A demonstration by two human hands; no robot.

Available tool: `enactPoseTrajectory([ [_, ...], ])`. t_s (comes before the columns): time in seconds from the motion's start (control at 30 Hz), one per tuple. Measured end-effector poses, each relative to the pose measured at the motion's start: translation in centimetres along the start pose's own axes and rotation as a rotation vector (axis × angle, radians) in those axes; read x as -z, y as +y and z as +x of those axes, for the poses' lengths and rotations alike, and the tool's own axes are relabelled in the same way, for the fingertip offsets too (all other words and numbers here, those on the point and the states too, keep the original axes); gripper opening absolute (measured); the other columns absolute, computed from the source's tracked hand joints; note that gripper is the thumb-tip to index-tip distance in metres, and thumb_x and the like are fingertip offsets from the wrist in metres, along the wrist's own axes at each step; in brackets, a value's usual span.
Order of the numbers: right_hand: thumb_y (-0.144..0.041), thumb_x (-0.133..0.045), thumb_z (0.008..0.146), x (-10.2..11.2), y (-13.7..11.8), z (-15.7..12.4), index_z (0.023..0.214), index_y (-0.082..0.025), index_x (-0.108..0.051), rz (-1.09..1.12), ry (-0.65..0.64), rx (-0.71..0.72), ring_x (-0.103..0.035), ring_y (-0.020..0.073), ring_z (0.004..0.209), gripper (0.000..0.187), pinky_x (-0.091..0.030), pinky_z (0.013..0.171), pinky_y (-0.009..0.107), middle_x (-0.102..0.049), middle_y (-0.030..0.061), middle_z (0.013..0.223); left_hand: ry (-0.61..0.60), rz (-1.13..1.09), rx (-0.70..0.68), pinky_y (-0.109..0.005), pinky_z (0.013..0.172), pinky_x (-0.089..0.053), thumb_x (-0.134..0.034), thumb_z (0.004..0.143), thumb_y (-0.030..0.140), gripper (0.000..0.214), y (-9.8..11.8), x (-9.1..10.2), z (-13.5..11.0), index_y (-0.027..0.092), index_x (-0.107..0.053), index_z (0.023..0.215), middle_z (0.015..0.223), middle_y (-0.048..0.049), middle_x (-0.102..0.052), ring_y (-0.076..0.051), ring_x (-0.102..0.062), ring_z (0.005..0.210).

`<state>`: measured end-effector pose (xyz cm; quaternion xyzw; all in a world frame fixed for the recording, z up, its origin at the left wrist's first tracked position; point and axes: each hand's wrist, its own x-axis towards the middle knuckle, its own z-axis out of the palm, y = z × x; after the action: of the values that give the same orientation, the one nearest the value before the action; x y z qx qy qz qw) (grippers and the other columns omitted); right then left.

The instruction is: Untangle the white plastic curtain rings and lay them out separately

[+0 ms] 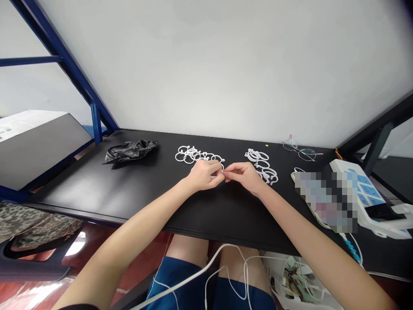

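Note:
My left hand (208, 174) and my right hand (243, 175) meet over the black table, fingertips pinched close together. Between them is a white plastic ring, partly hidden behind my left fingers; the piece at my right fingertips is too small to make out fully. Just beyond my left hand lies a loose pile of white rings (190, 154) with small knobs on them. A second group of white rings (263, 163) lies beside and behind my right hand.
A crumpled black plastic bag (130, 151) lies on the left of the table (112, 193). To the right are eyeglasses (303, 151), a blurred-out phone (322, 202) and a white power strip (364, 189). White cables (206, 267) hang over my lap.

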<state>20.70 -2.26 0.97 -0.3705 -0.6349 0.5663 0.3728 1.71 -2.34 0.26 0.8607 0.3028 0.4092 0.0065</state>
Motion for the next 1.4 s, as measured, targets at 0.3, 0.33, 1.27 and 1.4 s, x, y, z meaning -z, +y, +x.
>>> enactPoseTrajectory([
  [0.3, -0.042, -0.084, 0.062, -0.2, -0.1, 0.0, 0.076, -0.018, -0.075, 0.008, 0.001, -0.001, -0.065, 0.0152, 0.063, 0.029, -0.056, 0.070, 0.033, -0.070, 0.0017, 0.067, 0.001, 0.007, 0.010, -0.022, 0.046, -0.029, -0.043, 0.078, 0.020, 0.021, 0.1, -0.1, 0.0, 0.019, -0.040, 0.058, 0.053, 0.0019, -0.045, -0.009, -0.034, 0.046],
  [0.33, -0.042, -0.083, 0.062, -0.2, -0.1, 0.0, 0.076, -0.018, -0.075, 0.010, 0.002, -0.001, -0.065, 0.0149, 0.063, 0.029, -0.056, 0.070, 0.033, -0.070, 0.0016, 0.067, 0.003, 0.005, 0.007, -0.022, 0.046, -0.029, -0.043, 0.078, 0.019, 0.021, 0.1, -0.1, 0.0, 0.019, -0.040, 0.058, 0.053, 0.0020, -0.045, -0.009, -0.034, 0.046],
  [1.27, -0.048, -0.079, 0.066, -0.2, -0.4, 0.0, 0.078, -0.018, -0.072, -0.069, 0.039, 0.026, -0.065, 0.0155, 0.065, 0.033, -0.056, 0.068, 0.033, -0.070, 0.0028, 0.072, 0.011, 0.060, 0.000, -0.022, 0.047, -0.031, -0.042, 0.078, 0.020, 0.020, -0.3, -0.1, 0.2, 0.019, -0.042, 0.058, 0.053, 0.0012, -0.048, -0.009, -0.038, 0.047],
  [1.4, -0.056, -0.072, 0.071, 1.0, -0.8, 0.2, 0.075, -0.018, -0.069, -0.219, 0.132, 0.042, -0.060, 0.0138, 0.057, 0.039, -0.051, 0.056, 0.029, -0.069, 0.0046, 0.072, 0.014, 0.099, 0.025, -0.022, 0.048, -0.030, -0.042, 0.079, 0.018, 0.021, -0.6, 0.1, 0.3, 0.019, -0.044, 0.058, 0.053, 0.0014, -0.047, -0.009, -0.038, 0.047],
])
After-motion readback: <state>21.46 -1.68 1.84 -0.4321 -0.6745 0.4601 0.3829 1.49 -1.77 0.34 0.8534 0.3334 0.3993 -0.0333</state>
